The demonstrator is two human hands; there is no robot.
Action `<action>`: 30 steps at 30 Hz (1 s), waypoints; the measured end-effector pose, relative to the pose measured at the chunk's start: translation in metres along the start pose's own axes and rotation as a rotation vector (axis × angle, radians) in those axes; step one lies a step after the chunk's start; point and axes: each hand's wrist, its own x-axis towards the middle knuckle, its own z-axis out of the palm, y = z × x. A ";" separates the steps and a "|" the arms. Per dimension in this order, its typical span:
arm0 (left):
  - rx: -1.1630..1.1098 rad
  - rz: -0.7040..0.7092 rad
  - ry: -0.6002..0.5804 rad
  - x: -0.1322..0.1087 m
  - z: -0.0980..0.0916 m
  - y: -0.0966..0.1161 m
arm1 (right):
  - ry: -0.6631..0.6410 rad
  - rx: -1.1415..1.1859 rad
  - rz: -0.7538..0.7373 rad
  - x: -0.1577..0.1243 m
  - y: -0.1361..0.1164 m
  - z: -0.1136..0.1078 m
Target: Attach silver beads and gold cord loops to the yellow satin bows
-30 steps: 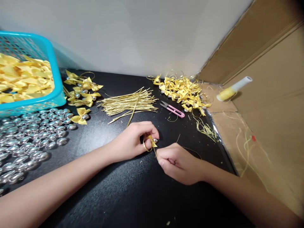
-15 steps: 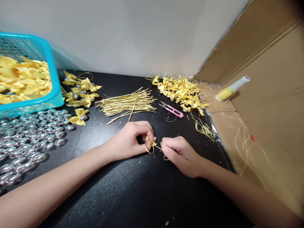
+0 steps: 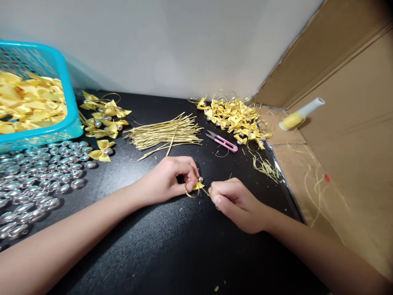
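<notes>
My left hand (image 3: pixel 172 178) pinches a small yellow ribbon bow (image 3: pixel 197 185) with a silver bead and a loop of gold cord, low over the black table (image 3: pixel 172 246). My right hand (image 3: pixel 235 201) is closed just to the right of it, pinching the free end of the gold cord (image 3: pixel 206 191) that runs from the bow. The two hands are a few centimetres apart.
A bundle of cut gold cords (image 3: pixel 166 133) and pink thread snips (image 3: pixel 222 141) lie beyond the hands. Finished bows (image 3: pixel 238 119) are piled at the back right. Silver beads (image 3: pixel 33 180), loose bows (image 3: pixel 102 116) and a turquoise basket (image 3: pixel 66 88) of ribbons sit left. A yellow thread spool (image 3: pixel 296 116) rests on cardboard.
My right hand rose toward the bow from lower down, then drew slightly back to the right, keeping hold of the cord end. My left hand stayed in place with the bow.
</notes>
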 end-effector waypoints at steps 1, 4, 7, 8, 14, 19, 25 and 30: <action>-0.002 0.001 -0.002 0.000 0.000 0.000 | 0.000 0.008 0.000 0.000 0.000 0.000; -0.009 0.001 -0.004 0.000 0.000 -0.001 | -0.010 0.021 -0.002 -0.001 -0.001 0.000; -0.018 0.000 -0.003 0.000 0.000 -0.001 | -0.024 0.030 -0.004 -0.002 -0.002 0.001; -0.022 0.000 -0.003 0.000 0.000 -0.001 | -0.029 0.033 -0.005 -0.002 -0.002 0.001; -0.032 0.004 0.002 0.000 0.000 -0.001 | -0.031 0.059 -0.008 -0.003 -0.007 -0.001; -0.037 0.008 0.005 -0.001 0.001 -0.003 | -0.052 0.058 -0.007 -0.006 -0.012 -0.004; -0.034 -0.015 0.016 0.000 0.001 -0.002 | -0.078 0.015 -0.015 -0.002 -0.016 -0.013; -0.068 -0.093 0.040 0.000 0.002 0.000 | 0.093 -0.074 0.171 0.005 -0.014 -0.032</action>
